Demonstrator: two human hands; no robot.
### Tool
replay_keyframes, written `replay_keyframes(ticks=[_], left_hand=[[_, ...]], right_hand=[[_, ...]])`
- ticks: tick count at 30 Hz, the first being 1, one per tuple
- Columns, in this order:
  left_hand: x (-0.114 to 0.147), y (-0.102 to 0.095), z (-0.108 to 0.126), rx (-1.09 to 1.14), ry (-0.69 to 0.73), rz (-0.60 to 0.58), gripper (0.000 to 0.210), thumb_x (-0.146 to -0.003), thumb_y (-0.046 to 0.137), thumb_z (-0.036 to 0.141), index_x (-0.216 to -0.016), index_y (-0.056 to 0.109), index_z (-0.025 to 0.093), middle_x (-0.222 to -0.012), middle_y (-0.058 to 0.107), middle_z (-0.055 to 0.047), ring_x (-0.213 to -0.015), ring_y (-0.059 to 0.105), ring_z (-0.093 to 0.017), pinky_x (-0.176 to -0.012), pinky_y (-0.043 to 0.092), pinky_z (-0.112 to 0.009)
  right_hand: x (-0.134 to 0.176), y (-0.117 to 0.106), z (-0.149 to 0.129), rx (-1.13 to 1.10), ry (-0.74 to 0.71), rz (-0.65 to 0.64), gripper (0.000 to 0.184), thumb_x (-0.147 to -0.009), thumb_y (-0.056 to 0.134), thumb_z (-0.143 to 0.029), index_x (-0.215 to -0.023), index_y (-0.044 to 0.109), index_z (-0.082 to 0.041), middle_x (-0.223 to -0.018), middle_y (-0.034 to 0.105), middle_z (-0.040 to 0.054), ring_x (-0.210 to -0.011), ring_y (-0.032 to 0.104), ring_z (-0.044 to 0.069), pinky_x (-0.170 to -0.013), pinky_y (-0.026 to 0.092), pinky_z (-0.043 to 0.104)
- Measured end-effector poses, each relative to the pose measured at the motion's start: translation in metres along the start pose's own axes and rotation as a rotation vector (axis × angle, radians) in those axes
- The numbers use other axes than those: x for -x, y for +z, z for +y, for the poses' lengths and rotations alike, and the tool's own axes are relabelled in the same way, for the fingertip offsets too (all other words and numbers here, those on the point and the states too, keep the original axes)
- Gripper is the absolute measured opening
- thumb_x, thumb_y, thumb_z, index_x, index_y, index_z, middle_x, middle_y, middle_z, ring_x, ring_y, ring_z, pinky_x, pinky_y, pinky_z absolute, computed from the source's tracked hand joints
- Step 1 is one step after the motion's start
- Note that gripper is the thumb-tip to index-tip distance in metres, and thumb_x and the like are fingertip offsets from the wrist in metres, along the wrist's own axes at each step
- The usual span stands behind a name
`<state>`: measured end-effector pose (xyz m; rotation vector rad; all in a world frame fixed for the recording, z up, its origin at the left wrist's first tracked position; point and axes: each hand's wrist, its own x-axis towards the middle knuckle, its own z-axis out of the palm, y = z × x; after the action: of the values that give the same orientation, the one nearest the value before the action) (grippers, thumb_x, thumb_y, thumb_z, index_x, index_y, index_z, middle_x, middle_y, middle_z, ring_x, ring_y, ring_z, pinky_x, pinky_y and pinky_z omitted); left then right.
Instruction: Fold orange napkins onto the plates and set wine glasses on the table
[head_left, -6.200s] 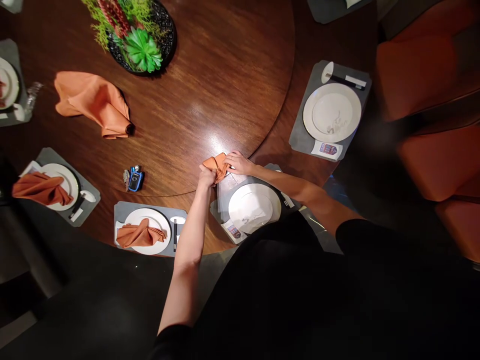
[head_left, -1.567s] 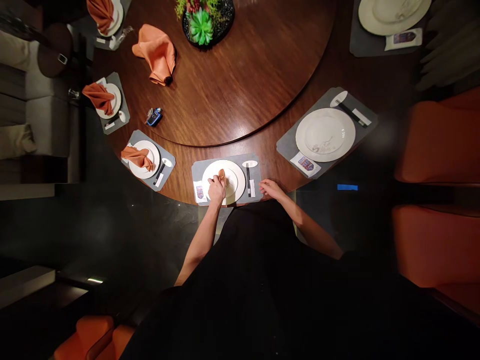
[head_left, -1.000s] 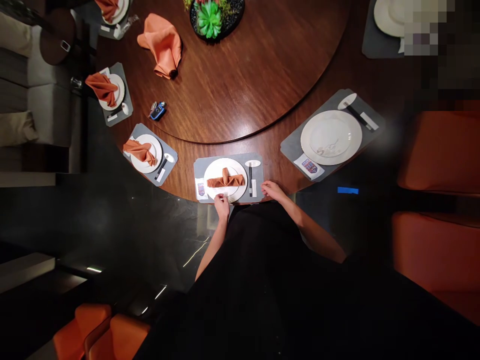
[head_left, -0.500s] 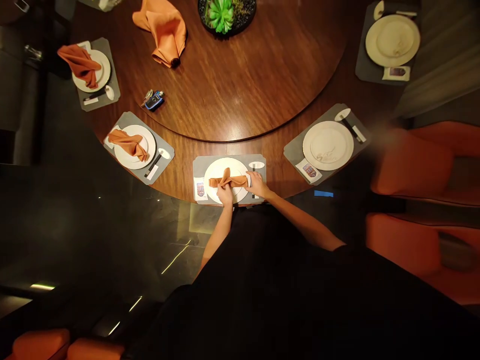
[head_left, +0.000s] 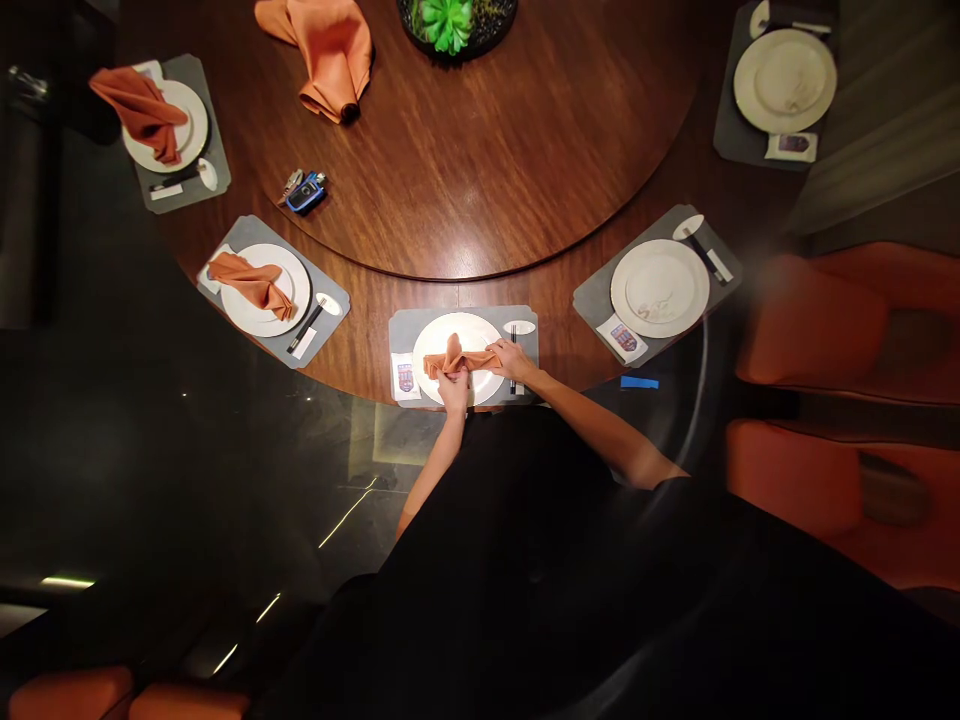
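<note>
Head camera: worn on the head, facing forward and steeply down
Near: dark clothing [head_left: 525, 560], closest to it
Beyond: left hand [head_left: 453, 389] and right hand [head_left: 513, 361]
Far: wooden table [head_left: 525, 170], cropped at top

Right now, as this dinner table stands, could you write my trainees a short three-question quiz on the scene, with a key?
1. What do the left hand and the right hand both touch?
A) an orange padded chair
B) a folded orange cloth napkin
C) a flat blue strip on the floor

2. How many grey placemats with cut corners are in view?

3. True or false: the blue plastic key fob lies farther left in the picture than the green leafy plant.

Key: 1. B. 2. Five. 3. True.
</note>
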<state>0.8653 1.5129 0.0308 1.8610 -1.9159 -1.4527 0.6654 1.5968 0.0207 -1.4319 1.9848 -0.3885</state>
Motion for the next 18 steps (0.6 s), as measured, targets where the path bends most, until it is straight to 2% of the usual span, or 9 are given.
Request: replay_keyframes(ticks=[2,4,7,9,13,18], left_hand=[[0.005,-0.017,-0.009,-0.005,-0.034,-0.014,0.015,-0.097,0.065,0.033,-0.108,0.066,0.022,-0.084,0.073,-0.002,-0.074,0.072,-0.020,-0.087,0.063,-0.039],[0.005,-0.039,-0.017,-0.024,-0.035,0.025,0.005,-0.095,0.062,0.024,-0.099,0.066,0.022,-0.089,0.075,-0.005,-0.083,0.073,-0.021,-0.095,0.062,-0.042],[-0.010,-0.070,-0.025,-0.060,-0.012,0.146,0.014,-0.096,0.057,0.019,-0.107,0.066,0.021,-0.117,0.075,-0.014,-0.108,0.072,-0.025,-0.111,0.056,-0.048],[-0.028,-0.083,-0.026,-0.063,0.010,0.144,0.020,-0.096,0.060,0.019,-0.115,0.066,0.020,-0.129,0.073,-0.016,-0.112,0.072,-0.025,-0.114,0.054,-0.048],[-0.059,-0.090,-0.025,-0.037,0.044,-0.003,0.025,-0.093,0.064,0.017,-0.118,0.068,0.019,-0.121,0.077,-0.014,-0.099,0.075,-0.022,-0.106,0.059,-0.045],[-0.071,-0.088,-0.025,-0.045,0.031,-0.036,0.016,-0.093,0.064,0.019,-0.108,0.067,0.020,-0.101,0.077,-0.008,-0.094,0.075,-0.022,-0.103,0.059,-0.043]], right_hand=[[0.004,0.001,-0.002,-0.021,-0.011,0.014,0.061,-0.093,0.080,-0.028,-0.150,0.062,-0.014,-0.145,0.062,0.0213,-0.136,0.056,0.037,-0.114,0.050,0.053],[0.008,0.002,-0.005,-0.056,-0.014,0.040,0.067,-0.091,0.080,-0.025,-0.153,0.058,-0.012,-0.147,0.059,0.0215,-0.138,0.055,0.037,-0.117,0.049,0.054],[0.015,0.006,-0.008,-0.129,-0.004,0.092,0.059,-0.092,0.074,-0.019,-0.148,0.059,-0.011,-0.146,0.058,0.0203,-0.137,0.058,0.033,-0.121,0.049,0.049],[0.017,0.008,-0.008,-0.146,0.016,0.102,0.048,-0.093,0.070,-0.015,-0.140,0.062,-0.012,-0.142,0.059,0.0189,-0.133,0.060,0.031,-0.120,0.051,0.046],[0.020,0.012,-0.008,-0.111,0.059,0.087,0.039,-0.095,0.064,-0.013,-0.134,0.064,-0.013,-0.138,0.061,0.0171,-0.129,0.061,0.030,-0.114,0.054,0.044],[0.019,0.012,-0.010,-0.103,0.051,0.071,0.037,-0.098,0.065,-0.015,-0.135,0.064,-0.017,-0.138,0.061,0.0146,-0.129,0.061,0.027,-0.115,0.053,0.041]])
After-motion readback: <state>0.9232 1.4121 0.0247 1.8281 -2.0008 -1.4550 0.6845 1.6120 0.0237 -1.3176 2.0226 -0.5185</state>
